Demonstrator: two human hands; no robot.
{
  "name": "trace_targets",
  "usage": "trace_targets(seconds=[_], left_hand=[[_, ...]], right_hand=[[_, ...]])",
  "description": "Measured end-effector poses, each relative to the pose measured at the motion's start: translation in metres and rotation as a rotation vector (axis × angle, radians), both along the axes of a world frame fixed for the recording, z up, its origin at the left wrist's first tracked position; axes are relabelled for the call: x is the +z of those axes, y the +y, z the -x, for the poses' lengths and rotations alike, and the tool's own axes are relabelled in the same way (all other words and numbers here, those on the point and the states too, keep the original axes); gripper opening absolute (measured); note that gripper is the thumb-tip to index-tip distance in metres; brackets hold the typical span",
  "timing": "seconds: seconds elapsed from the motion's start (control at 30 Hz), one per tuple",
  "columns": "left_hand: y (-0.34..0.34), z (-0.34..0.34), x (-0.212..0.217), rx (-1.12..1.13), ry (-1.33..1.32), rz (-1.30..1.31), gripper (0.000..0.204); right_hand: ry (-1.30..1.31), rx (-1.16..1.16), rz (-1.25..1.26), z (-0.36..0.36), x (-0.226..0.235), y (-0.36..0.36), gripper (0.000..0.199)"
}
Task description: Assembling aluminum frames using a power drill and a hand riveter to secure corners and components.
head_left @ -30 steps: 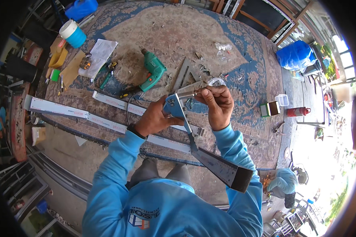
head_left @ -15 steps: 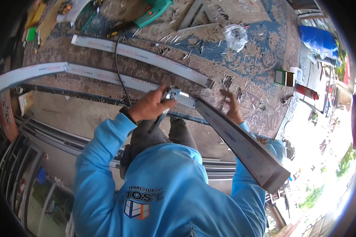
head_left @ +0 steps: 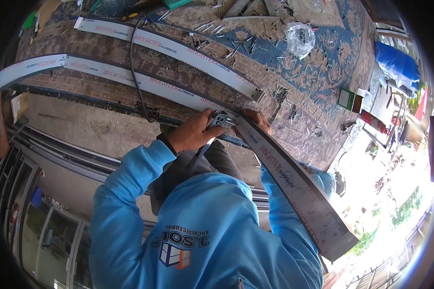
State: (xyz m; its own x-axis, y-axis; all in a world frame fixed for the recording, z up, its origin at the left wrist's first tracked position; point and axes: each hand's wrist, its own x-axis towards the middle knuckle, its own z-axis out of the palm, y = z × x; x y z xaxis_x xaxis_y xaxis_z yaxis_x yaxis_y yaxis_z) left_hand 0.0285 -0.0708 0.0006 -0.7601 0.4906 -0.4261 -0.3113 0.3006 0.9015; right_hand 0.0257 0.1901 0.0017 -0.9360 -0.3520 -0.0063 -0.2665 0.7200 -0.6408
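My left hand (head_left: 190, 132) is closed round a metal hand riveter (head_left: 219, 119), its handles slanting down toward my legs. The riveter's nose points at the near end of a long boxy aluminium profile (head_left: 294, 178) in printed film. That profile slants down to the right, over my right forearm. My right hand (head_left: 257, 119) grips its upper end, close to the riveter; the profile partly hides the fingers. A second film-covered aluminium strip (head_left: 149, 84) runs left along the table edge and meets this end. Whether the riveter's nose sits in a hole I cannot tell.
Another aluminium strip (head_left: 178, 53) lies farther back on the worn table (head_left: 318, 130), under a dark cable (head_left: 133, 62). Loose rivets, a metal set square (head_left: 250, 10), a crumpled plastic bag (head_left: 300, 40), a small green box (head_left: 349, 100) and a red can (head_left: 374, 122) lie around.
My right hand has come in from the right, where its fingers were spread, and now grips the profile's end. The riveter has stayed in my left hand. The view has shifted slightly.
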Motion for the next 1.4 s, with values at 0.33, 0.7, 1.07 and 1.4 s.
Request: trace_targets(seconds=[0.33,0.7,1.07,1.4], left_hand=[[0.009,0.004,-0.002,0.049,0.084,-0.044,0.051],[-0.014,-0.021,0.031,-0.08,-0.763,-0.294,0.049],[-0.026,-0.011,0.051,-0.258,0.12,0.053,0.038],[-0.039,-0.043,0.017,-0.001,-1.057,-0.578,0.056]], right_hand=[[-0.048,-0.003,0.015,0.0,-0.015,0.008,0.047],[-0.017,0.031,0.062,0.0,-0.022,0.015,0.039],[-0.007,0.141,0.012,-0.011,-0.052,0.037,0.034],[-0.07,0.069,-0.005,-0.006,-0.038,0.028,0.035]])
